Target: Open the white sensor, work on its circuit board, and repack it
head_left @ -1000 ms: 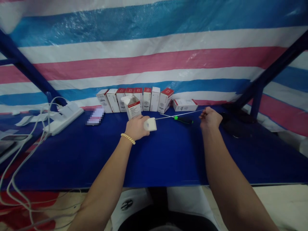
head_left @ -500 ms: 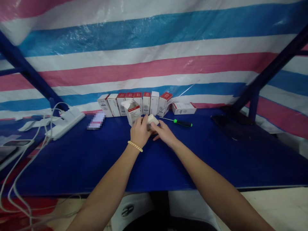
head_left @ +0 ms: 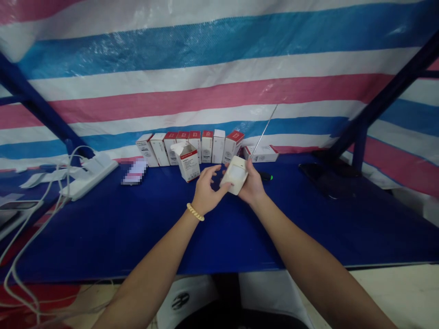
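Where the two hands meet above the blue, smooth-topped table, one cream-white, rectangular plastic device with a paler window on its face; held up, tilted, at the middle of the scene. Right hand: closed around the device's right side, gripping it. Left hand: half spread, fingers curved and apart, thumb touching the device's near left corner.

One thin, silvery metal rod, slanting far and right from beside the right fingertips; apparently the device's aerial, drawn out long. Its foot is hard to make out.

One white-and-red printed cardboard box, upright, left of the device, top flaps raised; contents not visible to me.

Eight white-and-red cardboard boxes, upright in a row at the far side; one similar carton lying flat to their right. All nine look closed.

One black tool handle with a green end, partly hidden beyond the right hand.

Progress, in my judgement: one device out in the hands, rod extended, one box open; device not boxed, rod not folded in, closed boxes seemingly untouched.
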Motion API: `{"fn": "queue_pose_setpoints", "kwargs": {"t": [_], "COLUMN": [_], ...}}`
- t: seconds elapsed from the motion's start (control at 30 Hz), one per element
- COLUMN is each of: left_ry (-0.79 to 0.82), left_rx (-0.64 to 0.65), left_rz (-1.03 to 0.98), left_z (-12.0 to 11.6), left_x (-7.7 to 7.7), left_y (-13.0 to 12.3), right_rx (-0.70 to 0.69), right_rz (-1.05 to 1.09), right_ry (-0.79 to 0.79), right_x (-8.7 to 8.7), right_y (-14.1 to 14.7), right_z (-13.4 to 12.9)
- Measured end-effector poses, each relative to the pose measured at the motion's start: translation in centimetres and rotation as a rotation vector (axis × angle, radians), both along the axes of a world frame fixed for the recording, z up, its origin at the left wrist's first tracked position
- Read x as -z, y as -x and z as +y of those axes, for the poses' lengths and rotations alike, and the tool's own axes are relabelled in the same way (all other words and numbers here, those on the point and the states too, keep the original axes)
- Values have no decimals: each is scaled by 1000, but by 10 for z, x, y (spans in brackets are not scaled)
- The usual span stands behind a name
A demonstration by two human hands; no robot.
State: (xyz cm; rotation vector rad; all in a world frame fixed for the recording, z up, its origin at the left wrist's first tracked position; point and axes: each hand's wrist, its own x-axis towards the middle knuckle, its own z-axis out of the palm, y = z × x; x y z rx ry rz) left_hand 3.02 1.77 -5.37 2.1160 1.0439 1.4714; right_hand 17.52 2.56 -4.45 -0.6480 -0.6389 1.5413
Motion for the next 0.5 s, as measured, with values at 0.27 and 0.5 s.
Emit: {"fn": "queue_pose_setpoints", "kwargs": {"t": [0.27, 0.5], "left_ry": [-12, -43], "left_rx": [218, 282], "left_rz": [81, 120], "left_z": [2, 2], "left_x": [-2, -4], "left_y": [11, 12], "right_rx": [-71, 31], "right_rz": [-19, -24], "right_ry": [33, 127], "right_x": [-2, -2], "right_y": [2, 0], "right_z": [-8, -7]}}
